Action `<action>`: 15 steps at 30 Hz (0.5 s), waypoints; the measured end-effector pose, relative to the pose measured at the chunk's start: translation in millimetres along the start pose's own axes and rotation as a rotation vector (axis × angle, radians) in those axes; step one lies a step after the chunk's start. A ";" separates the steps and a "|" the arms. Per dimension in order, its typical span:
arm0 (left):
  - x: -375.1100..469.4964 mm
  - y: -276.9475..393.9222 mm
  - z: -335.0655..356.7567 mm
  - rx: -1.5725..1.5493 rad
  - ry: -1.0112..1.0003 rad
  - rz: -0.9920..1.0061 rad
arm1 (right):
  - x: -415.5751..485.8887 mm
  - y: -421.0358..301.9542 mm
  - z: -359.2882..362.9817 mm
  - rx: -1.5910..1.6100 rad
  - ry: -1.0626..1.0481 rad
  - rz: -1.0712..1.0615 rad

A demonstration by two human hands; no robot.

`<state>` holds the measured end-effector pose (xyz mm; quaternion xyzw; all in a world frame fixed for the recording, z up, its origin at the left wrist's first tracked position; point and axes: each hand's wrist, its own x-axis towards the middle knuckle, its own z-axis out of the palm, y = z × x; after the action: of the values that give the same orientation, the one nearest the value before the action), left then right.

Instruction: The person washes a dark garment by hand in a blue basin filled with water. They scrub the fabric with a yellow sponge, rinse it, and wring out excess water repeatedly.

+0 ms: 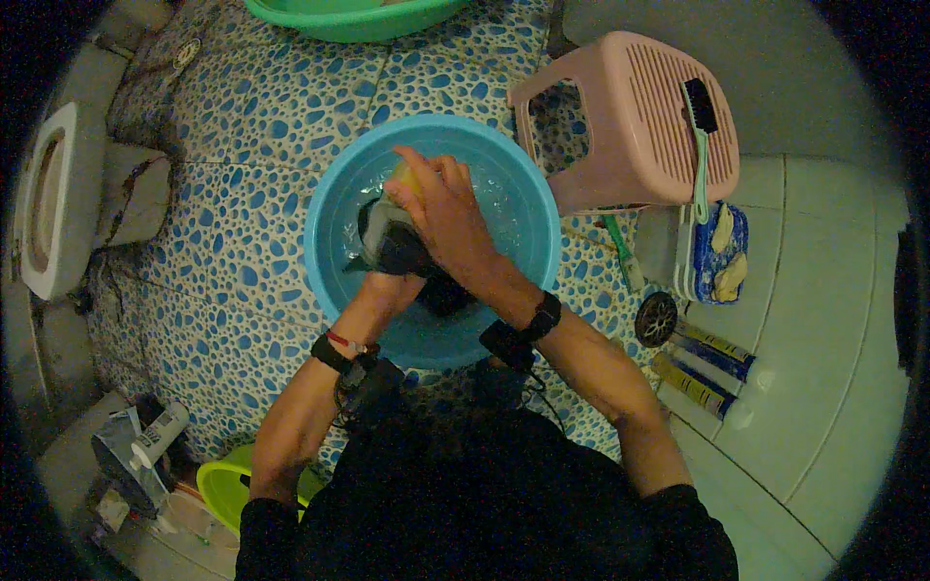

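A round blue plastic basin (317,276) with water in it stands on the floor in front of me. Over it, my left hand (392,290) supports a dark item (399,243) with a curved grey band, perhaps a shoe or a folded cloth; most of those fingers are hidden beneath it. From above, my right hand (454,218) presses a yellowish piece (407,176), which looks like a bar of soap or a sponge, against the same item. More black material (443,294) hangs below my right hand into the basin.
To the right, a pink plastic stool (625,123) bears a green-handled scrub brush (700,145). Nearby lie a green-handled tool (621,250), a blue soap dish (708,254) and two tubes (695,385). A toilet (54,203) is left; green (356,25) and lime (225,483) basins stand around.
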<state>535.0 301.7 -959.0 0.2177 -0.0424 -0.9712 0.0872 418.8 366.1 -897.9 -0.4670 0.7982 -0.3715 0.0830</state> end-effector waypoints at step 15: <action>6.1 -10.2 36.4 0.036 0.212 -0.001 | 3.3 3.3 -14.2 -0.362 -0.045 -0.312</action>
<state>512.4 312.1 -929.9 0.3208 -0.0503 -0.9418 0.0870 407.9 371.6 -889.3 -0.6001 0.7679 -0.2201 -0.0426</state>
